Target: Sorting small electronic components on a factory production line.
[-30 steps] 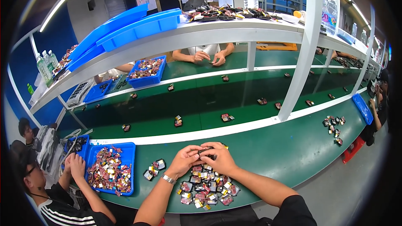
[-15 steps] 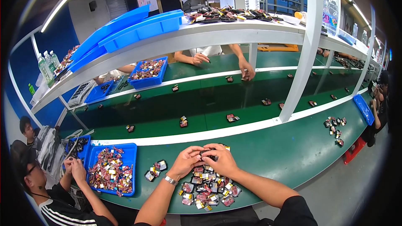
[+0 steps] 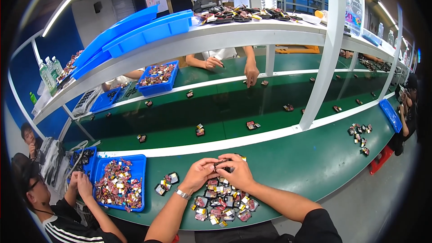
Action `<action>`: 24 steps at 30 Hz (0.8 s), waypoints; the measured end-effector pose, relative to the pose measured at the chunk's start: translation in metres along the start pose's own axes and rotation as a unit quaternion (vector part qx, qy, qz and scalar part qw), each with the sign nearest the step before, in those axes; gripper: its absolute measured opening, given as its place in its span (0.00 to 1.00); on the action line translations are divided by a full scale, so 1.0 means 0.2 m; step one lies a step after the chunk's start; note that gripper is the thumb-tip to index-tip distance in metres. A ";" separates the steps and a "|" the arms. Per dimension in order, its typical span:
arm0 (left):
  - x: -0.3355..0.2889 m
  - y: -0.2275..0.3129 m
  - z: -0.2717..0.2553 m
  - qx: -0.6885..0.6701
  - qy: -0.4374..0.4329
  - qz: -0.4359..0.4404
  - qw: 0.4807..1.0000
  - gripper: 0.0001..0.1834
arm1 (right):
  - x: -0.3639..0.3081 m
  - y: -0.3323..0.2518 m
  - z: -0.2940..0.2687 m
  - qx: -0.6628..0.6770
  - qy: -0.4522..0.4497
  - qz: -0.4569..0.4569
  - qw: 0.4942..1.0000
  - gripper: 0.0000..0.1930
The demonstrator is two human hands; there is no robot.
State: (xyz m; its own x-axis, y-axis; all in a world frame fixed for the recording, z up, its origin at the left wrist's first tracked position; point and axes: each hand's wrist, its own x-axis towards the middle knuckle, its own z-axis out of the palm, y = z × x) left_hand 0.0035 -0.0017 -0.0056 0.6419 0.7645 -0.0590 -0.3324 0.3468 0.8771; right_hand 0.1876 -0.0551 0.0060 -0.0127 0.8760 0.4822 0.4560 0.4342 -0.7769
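Between my two hands is a small black plastic casing (image 3: 224, 167), partly covered by my fingers. My left hand (image 3: 200, 174), with a metal watch band at the wrist, is closed on its left side. My right hand (image 3: 236, 172) pinches it from the right, thumb and fingers bent around it. Right below lies a pile of small black-cased electronic units (image 3: 221, 203) with red circuit boards and white and yellow parts. A smaller cluster of such units (image 3: 167, 183) rests on the green table left of my left wrist.
To the left, a blue tray (image 3: 144, 184) holds many red-and-white parts beside a seated co-worker (image 3: 33, 193). Beyond a white rail (image 3: 189, 146), a green conveyor (image 3: 211, 101) carries spaced units. An overhead shelf (image 3: 216, 33) and white post (image 3: 320, 63) stand ahead. More units (image 3: 358, 137) lie right.
Units on the conveyor have shifted slightly right. Across the belt, a co-worker's hand has moved left, off a unit now lying on the belt. My hands stay almost still around the casing.
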 end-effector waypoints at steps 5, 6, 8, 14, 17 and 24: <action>0.00 0.00 0.01 0.001 0.002 0.013 1.000 0.13 | 0.00 -0.01 0.00 -0.010 -0.002 -0.006 1.000 0.07; 0.00 0.00 0.01 0.002 0.002 0.014 1.000 0.13 | -0.01 -0.02 0.00 -0.018 -0.002 -0.010 1.000 0.08; 0.00 0.00 0.01 0.003 0.000 0.015 1.000 0.13 | 0.00 -0.02 -0.01 -0.026 0.000 -0.014 1.000 0.08; 0.00 -0.02 -0.02 0.017 0.007 0.046 0.999 0.13 | 0.00 -0.02 0.00 -0.039 -0.021 -0.066 0.997 0.11; 0.01 -0.01 -0.01 0.001 0.001 0.046 0.999 0.13 | 0.00 0.00 -0.01 -0.011 -0.034 -0.040 0.999 0.14; 0.01 -0.02 0.02 0.019 0.042 0.050 0.998 0.12 | 0.02 0.01 -0.03 -0.026 -0.059 -0.064 0.996 0.15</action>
State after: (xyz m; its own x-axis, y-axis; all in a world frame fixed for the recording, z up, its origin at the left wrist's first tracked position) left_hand 0.0091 -0.0044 -0.0070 0.5465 0.8374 -0.0086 -0.3646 0.2472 0.8978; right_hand 0.1931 -0.0525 0.0076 -0.1759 0.8345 0.5221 0.4897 0.5343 -0.6890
